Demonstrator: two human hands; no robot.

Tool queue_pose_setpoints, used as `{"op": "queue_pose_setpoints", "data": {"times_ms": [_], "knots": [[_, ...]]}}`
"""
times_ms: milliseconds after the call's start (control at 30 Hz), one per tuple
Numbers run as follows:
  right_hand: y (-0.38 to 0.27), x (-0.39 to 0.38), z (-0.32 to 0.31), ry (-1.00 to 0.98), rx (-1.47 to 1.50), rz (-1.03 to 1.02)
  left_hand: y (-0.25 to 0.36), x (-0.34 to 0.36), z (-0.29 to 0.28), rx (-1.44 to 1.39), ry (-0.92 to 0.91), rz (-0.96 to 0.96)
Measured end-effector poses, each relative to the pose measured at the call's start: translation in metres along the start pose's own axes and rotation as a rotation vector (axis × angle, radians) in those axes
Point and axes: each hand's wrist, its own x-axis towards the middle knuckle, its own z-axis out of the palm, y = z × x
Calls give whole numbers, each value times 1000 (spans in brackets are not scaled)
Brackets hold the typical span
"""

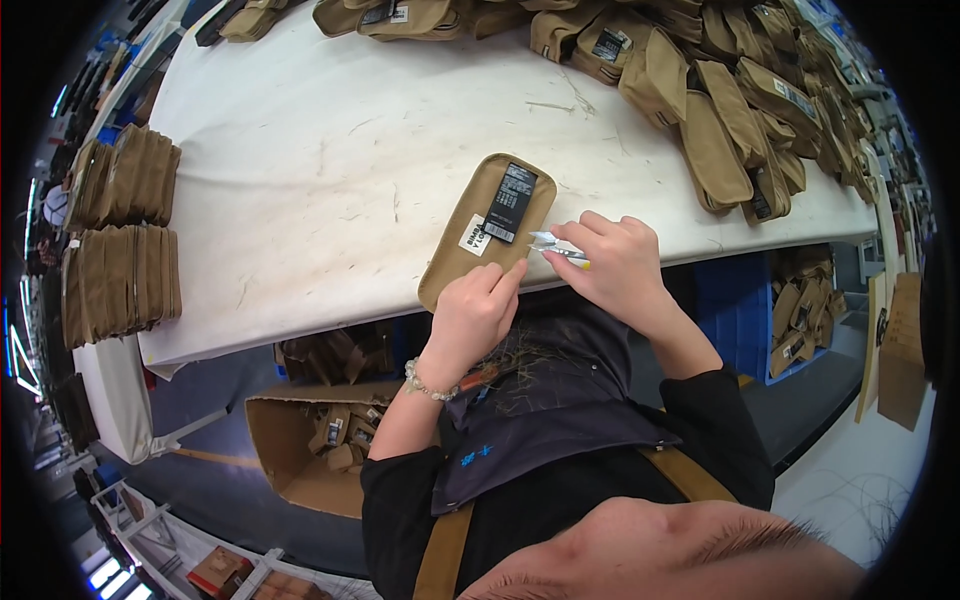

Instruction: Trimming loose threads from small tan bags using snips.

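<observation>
A khaki pouch [466, 208] with a black printed tag [509, 200] and a white label [474, 233] lies at the table's front edge. My left hand [474, 311] grips its lower right edge, fingers closed and index fingertip along the rim, thumb mostly hidden. My right hand [611, 259] is closed on small metal thread snips [561, 251], whose tips are at the pouch's right edge beside my left index finger.
The white table [300, 180] carries a heap of khaki pouches [715, 135] at back right and two stacks [120, 285] at left. Below stand a cardboard box [280, 450] of khaki pieces and a blue bin [730, 320]. A cardboard sheet [898, 350] stands at right.
</observation>
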Motion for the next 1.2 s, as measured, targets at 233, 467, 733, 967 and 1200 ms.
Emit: {"op": "queue_pose_setpoints", "data": {"times_ms": [233,467,733,967,1200], "knots": [[4,-7,6,-13,21,-16,-3,2,0,8,-34,10],[9,-12,18,63,35,-31,-3,3,0,-38,7,-19],[12,-16,21,113,53,-28,-3,4,0,-38,16,-27],[16,-17,27,124,57,-54,-2,4,1,-28,11,-30],[17,-20,36,154,88,-48,-2,3,1,-30,20,-26]]}}
